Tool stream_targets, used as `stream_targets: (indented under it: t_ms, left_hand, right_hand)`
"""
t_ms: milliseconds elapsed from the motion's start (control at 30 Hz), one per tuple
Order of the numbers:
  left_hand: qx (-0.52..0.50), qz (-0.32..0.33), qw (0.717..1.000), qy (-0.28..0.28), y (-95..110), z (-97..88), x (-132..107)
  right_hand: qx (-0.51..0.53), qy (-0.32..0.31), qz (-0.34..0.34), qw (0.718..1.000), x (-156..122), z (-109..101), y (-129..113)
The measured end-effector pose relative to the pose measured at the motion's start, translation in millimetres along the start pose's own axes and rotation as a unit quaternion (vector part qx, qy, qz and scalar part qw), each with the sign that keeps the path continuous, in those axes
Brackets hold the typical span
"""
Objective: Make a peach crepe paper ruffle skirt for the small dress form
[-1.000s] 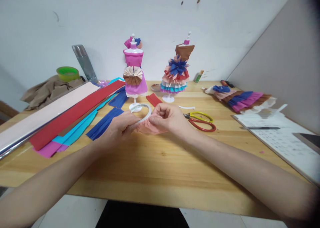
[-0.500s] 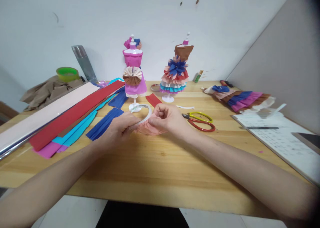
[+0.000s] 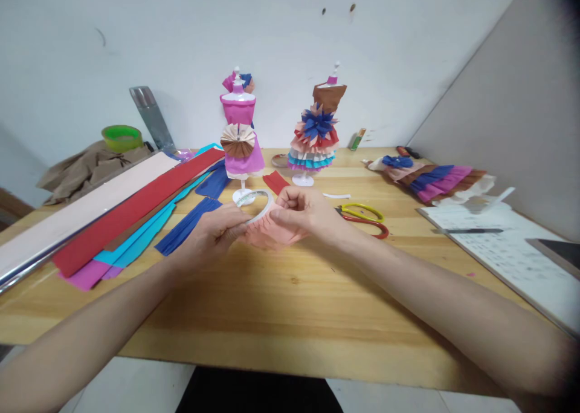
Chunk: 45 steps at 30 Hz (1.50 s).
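My left hand (image 3: 212, 231) and my right hand (image 3: 302, 214) meet over the middle of the wooden table (image 3: 290, 304). Between them is a roll of white tape (image 3: 256, 204), held up on edge, and a piece of pleated salmon-pink crepe paper (image 3: 267, 236) under it. My left hand's fingers pinch the lower edge of the roll. My right hand's fingers are curled and pinch at the roll's right side and the pink paper. Exactly where the tape end lies is hidden by the fingers.
Long crepe paper sheets (image 3: 122, 213) lie at the left. Two small mannequins in paper dresses (image 3: 238, 136) (image 3: 317, 136) stand behind my hands. Scissors (image 3: 362, 216) lie right of my right hand. A paper dress (image 3: 426, 177) and a printed sheet with a pen (image 3: 493, 243) are at the right.
My hands stay together on the tape and pink paper, with only small finger shifts. The view has tipped slightly, so everything sits a little lower and leftward.
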<state>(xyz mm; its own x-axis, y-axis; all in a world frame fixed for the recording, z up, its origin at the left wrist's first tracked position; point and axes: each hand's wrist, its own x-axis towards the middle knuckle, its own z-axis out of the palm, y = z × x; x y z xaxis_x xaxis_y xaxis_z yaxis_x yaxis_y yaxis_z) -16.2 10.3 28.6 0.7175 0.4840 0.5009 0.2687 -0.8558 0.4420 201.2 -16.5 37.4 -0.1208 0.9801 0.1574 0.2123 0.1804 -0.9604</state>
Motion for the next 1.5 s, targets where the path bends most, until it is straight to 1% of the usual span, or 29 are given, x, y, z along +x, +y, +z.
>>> stream_targets:
  t_ms: [133, 333, 500, 633, 800, 1100, 1267, 1400, 1500]
  left_hand:
    - [0.008, -0.001, 1.000, 0.013, -1.9, -1.7, -0.1]
    - [0.020, 0.011, 1.000, 0.010, -0.1, -1.1, 0.3]
    - [0.014, 0.005, 1.000, 0.010, 0.5, -0.1, 0.2]
    - [0.011, 0.014, 1.000, 0.018, -0.5, 0.7, 0.3]
    - [0.007, 0.006, 1.000, 0.012, -0.6, 1.3, 0.0]
    - [0.002, 0.005, 1.000, 0.011, 0.6, 1.4, 0.6]
    - [0.003, 0.004, 1.000, 0.013, 2.5, 1.8, 1.5]
    - [0.001, 0.008, 1.000, 0.012, 3.8, 1.5, 1.6]
    - [0.001, 0.017, 1.000, 0.014, 4.2, 1.5, 1.2]
  right_hand:
    - [-0.003, 0.016, -0.021, 1.000, -0.3, -0.4, -1.9]
    - [-0.020, 0.045, -0.042, 0.998, -1.4, 1.9, -3.6]
    - [0.007, 0.046, -0.060, 0.997, -1.7, 5.0, -4.0]
    - [0.024, 0.031, -0.064, 0.997, -2.6, 6.9, -3.9]
    - [0.046, 0.017, -0.039, 0.998, -2.4, 7.7, -0.9]
    - [0.038, 0.028, -0.020, 0.999, -0.8, 7.4, 2.7]
    - [0.044, 0.033, 0.009, 0.998, -1.6, 8.6, 2.2]
    - [0.086, 0.033, 0.047, 0.995, -2.1, 10.1, 0.6]
    - [0.140, 0.012, 0.085, 0.986, -2.4, 10.6, 1.8]
